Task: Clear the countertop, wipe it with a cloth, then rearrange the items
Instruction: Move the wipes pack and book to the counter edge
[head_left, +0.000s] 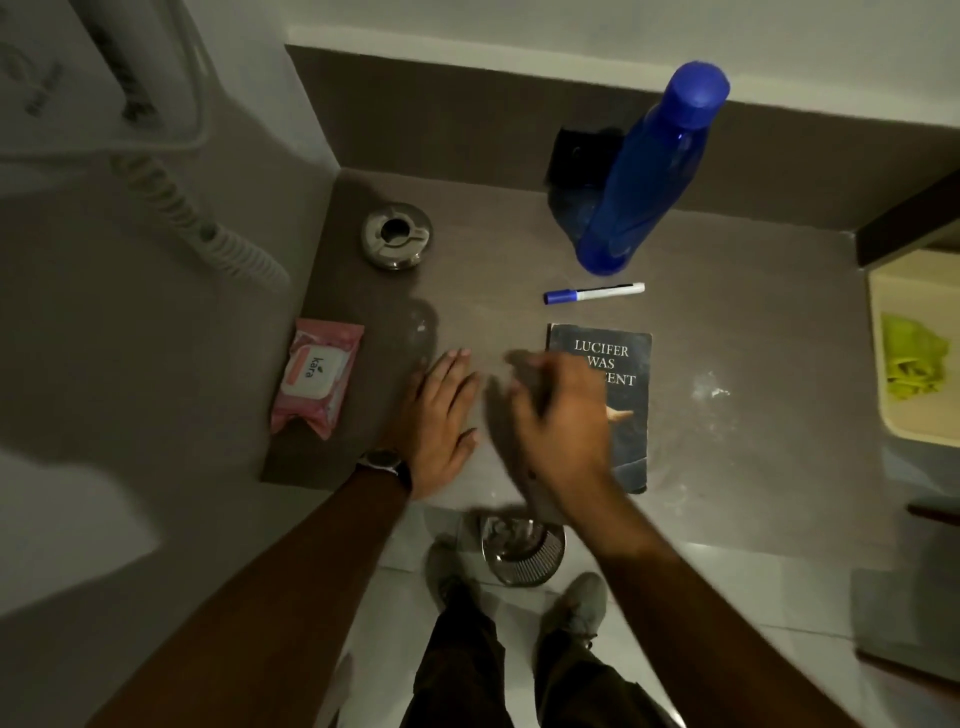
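Countertop (753, 467) not yet cleared, judging by how much sits on it; wiping and rearranging apparently ahead.

Nearest, at 6 o'clock below the counter edge: a metal bin (524, 551) on the floor, partly covered by the right forearm, contents unreadable.

Left hand (441, 421) laid flat on the surface, fingers spread, clamped on nothing, wristwatch (382, 461) at the wrist. Just beside it at 3 o'clock, right hand (563, 421) blurred with motion, seemingly curled round something grey; cannot tell for sure what, nor how firmly gripped. Possibly the cloth, though too smeared to confirm.

Partly under that hand, a dark book (623, 415), title half hidden. At 9 o'clock from the left hand, a pink wipes packet (317, 376) near the counter's left edge. Pale smudges or powder at 3 o'clock past the book, and a fainter patch ahead of the left hand: likely the dirt to wipe.

Farther, at 12 o'clock: a marker (595, 292) lying flat, then an upright blue bottle (649, 176), with a dark object (576, 156) behind it against the wall, mostly hidden and not identifiable. At 11 o'clock, a round metal ashtray (396, 235).

At the far right edge, a cream tray (893, 415) cut off by the frame, holding something yellow-green (911, 371), perhaps a cloth. Coiled cord (197, 218) at upper left, its appliance cropped.
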